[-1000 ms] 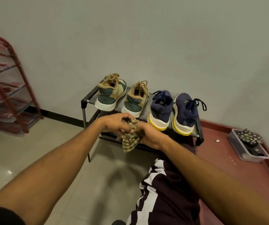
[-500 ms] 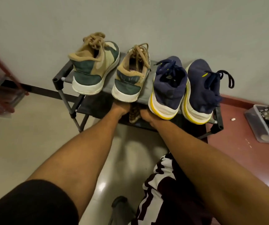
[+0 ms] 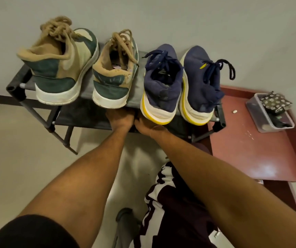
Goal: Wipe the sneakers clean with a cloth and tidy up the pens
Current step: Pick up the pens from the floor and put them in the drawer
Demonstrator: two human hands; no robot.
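Two tan-and-green sneakers [image 3: 59, 68] [image 3: 113, 83] and two navy sneakers with yellow-edged soles [image 3: 161, 81] [image 3: 200, 83] stand heels toward me on the top tier of a dark shoe rack [image 3: 15, 86]. My left hand [image 3: 120, 119] and my right hand [image 3: 146, 125] reach side by side under that tier, just below the heels of the middle two shoes. Their fingers are hidden beneath the shelf edge. No cloth or pens show.
The rack's lower shelf [image 3: 83, 117] lies behind my hands. To the right is a raised red floor section [image 3: 251, 154] carrying a clear plastic box [image 3: 258, 115] with a patterned pouch [image 3: 276, 102] and a small white bit [image 3: 234, 111]. The wall is close behind.
My hands held a striped cloth in front of the rack, then moved forward under the top tier. The cloth has gone out of sight and the view has closed in on the shoes.
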